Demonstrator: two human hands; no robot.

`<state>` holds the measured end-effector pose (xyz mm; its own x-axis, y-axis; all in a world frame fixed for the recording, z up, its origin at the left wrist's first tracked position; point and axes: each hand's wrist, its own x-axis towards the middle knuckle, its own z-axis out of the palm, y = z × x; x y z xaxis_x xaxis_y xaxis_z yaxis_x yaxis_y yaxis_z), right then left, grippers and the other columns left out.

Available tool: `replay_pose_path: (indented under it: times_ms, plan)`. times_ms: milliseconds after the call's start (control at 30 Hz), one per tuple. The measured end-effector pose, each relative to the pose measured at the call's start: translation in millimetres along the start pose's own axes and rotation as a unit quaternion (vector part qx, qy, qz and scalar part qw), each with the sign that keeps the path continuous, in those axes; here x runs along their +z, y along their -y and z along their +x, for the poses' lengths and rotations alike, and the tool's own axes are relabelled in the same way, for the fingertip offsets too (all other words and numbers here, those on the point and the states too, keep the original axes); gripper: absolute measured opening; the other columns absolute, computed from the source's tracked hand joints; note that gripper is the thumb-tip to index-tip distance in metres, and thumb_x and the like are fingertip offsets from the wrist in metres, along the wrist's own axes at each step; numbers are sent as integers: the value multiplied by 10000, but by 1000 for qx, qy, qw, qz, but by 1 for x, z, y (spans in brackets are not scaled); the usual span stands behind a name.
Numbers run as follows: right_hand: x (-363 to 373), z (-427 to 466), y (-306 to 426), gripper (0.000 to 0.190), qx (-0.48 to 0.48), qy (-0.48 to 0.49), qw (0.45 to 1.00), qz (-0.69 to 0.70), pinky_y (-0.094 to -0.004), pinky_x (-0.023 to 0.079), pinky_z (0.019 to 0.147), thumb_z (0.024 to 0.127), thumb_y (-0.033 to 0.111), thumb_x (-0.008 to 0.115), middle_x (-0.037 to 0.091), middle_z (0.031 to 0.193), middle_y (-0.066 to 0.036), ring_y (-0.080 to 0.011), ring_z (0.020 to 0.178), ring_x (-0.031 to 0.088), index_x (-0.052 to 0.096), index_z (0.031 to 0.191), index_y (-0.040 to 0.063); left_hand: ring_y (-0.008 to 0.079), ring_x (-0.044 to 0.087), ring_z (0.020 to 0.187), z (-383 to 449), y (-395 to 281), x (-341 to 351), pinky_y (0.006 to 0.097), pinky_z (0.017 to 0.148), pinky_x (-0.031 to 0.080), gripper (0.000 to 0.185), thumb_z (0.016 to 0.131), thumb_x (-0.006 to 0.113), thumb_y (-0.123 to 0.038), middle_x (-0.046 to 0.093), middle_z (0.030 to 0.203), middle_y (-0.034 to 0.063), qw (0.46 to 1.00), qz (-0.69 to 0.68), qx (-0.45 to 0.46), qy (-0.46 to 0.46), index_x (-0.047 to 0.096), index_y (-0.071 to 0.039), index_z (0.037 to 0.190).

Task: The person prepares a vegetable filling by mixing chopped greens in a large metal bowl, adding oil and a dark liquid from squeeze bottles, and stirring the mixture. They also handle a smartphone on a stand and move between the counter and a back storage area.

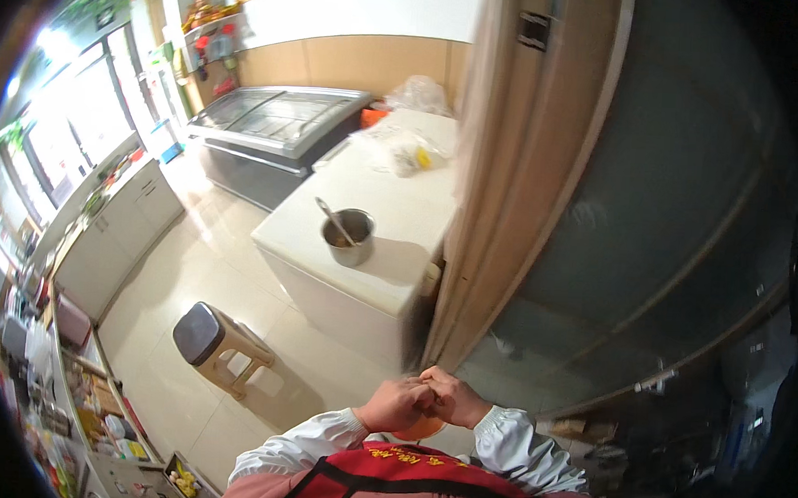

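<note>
My left hand (395, 405) and my right hand (454, 399) meet in front of my chest, their curled fingers touching. Whether anything small is pinched between them cannot be told. White elastic-cuffed sleeve covers reach both wrists, and a red apron (403, 464) with black trim and yellow writing covers my front. Just below the hands, partly hidden by them, is an orange round object (419, 429). Farther ahead, a metal pot (349, 247) with a long-handled utensil (333, 219) leaning in it stands on a white-topped chest or counter (371, 284).
A wooden door frame (508, 187) rises at right beside a dark glass panel (648, 193). On the tiled floor stands a beige plastic stool (231, 355) with a dark seat. A glass-topped display freezer (284, 120) is behind the counter. White cabinets (119, 237) and cluttered shelves (92, 389) line the left.
</note>
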<state>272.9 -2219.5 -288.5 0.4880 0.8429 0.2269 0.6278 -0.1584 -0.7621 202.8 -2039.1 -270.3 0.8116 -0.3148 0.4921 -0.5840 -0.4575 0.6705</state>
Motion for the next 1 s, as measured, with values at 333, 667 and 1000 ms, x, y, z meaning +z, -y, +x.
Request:
replay_pose_path:
  times_ms: [333,667,1000]
  plan:
    - [24,226,47,272,-173,39,984,27,-402,524,761,791,104,706,553,1047,-143,-352,876,624,590,1032,57,210,590,651,-2,37,-187,312,590,477,229,668,589,137,563,732,82,981,-69,-91,-157,511,-57,763]
    - [-9,427,79,219,-263,32,964,18,-396,534,756,798,129,674,602,1006,-117,-339,850,636,677,1012,82,136,529,639,47,103,-337,283,586,452,211,688,639,78,550,718,42,934,169,-132,-287,531,-59,807]
    - [-23,542,24,166,-260,-36,963,-61,-407,521,735,818,120,671,596,954,-128,-342,848,617,670,975,65,79,558,696,104,221,-397,252,623,490,185,759,687,54,606,769,26,938,143,-115,-295,554,-39,847]
